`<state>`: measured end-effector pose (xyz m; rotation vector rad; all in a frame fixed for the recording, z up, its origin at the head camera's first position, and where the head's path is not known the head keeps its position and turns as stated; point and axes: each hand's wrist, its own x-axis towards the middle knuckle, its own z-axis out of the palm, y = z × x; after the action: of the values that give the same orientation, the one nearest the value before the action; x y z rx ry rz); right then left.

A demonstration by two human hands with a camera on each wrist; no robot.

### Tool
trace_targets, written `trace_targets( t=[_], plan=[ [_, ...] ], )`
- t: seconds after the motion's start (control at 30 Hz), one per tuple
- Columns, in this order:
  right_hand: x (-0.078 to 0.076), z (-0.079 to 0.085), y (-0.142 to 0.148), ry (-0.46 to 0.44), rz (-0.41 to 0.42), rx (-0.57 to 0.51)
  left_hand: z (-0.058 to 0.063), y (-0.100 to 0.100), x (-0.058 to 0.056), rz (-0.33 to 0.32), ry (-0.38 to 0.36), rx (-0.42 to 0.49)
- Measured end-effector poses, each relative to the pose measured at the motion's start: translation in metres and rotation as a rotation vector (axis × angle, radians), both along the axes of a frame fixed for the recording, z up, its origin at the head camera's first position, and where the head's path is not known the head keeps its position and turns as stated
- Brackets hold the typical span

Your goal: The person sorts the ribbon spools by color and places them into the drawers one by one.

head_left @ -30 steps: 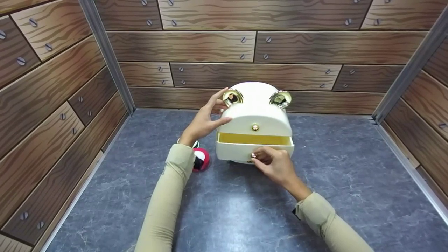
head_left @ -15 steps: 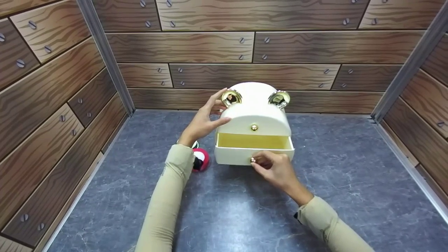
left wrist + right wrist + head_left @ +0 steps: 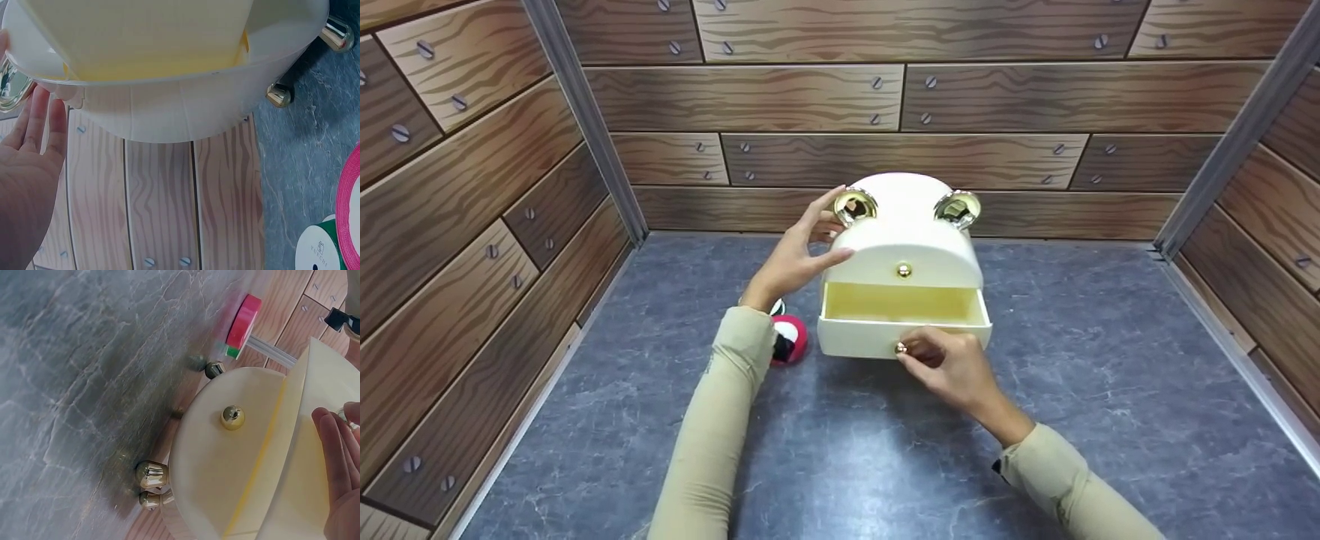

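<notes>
A white frog-shaped drawer box (image 3: 911,232) with a rounded top and two gold bulging eyes (image 3: 958,209) stands on the floor. Its middle drawer (image 3: 855,339) is pulled out, and the yellowish inside shows nothing in it. The thumb and fingers of my right hand (image 3: 956,367) pinch that drawer's gold knob (image 3: 901,349). At the box's left side, my left hand (image 3: 791,262) rests with fairly straight fingers near one eye, thumb on the front edge. A lower drawer knob (image 3: 232,417) and gold feet (image 3: 152,474) appear in the right wrist view.
Beside the box, left of it, are a pink ribbon roll (image 3: 799,345) and a green ribbon roll (image 3: 318,250), partly behind the left forearm. Wood-patterned walls (image 3: 810,97) enclose the dark marbled surface (image 3: 607,420) at the back and sides.
My right hand has drawn the middle drawer further out toward me, so more of its inside shows. The left hand has stayed at the box's side.
</notes>
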<state>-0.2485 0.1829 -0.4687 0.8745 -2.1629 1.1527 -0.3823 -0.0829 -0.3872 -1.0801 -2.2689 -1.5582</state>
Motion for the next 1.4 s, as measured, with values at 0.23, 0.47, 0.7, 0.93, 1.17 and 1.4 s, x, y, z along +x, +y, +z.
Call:
trace_targets(
  t=[0.23,0.47,0.7,0.93,1.17,1.4],
  plan=[
    [0.004,0.001,0.000,0.021,0.015,-0.007,0.001,0.000,-0.001,-0.001,-0.001,0.004],
    [0.011,0.002,0.001,0.020,0.022,-0.006,0.003,0.000,-0.001,-0.004,0.002,0.006],
    [0.019,0.000,0.000,0.032,0.028,0.003,0.000,0.000,-0.001,-0.014,-0.004,0.011],
    [0.024,-0.001,0.000,0.021,0.027,0.005,0.000,0.000,0.001,-0.006,0.000,-0.007],
    [0.029,-0.001,-0.001,0.018,0.032,-0.016,0.000,-0.001,0.002,0.003,-0.005,-0.017],
    [0.029,-0.001,-0.001,0.022,0.029,-0.015,-0.001,0.000,0.002,0.007,-0.001,-0.006]
  ],
)
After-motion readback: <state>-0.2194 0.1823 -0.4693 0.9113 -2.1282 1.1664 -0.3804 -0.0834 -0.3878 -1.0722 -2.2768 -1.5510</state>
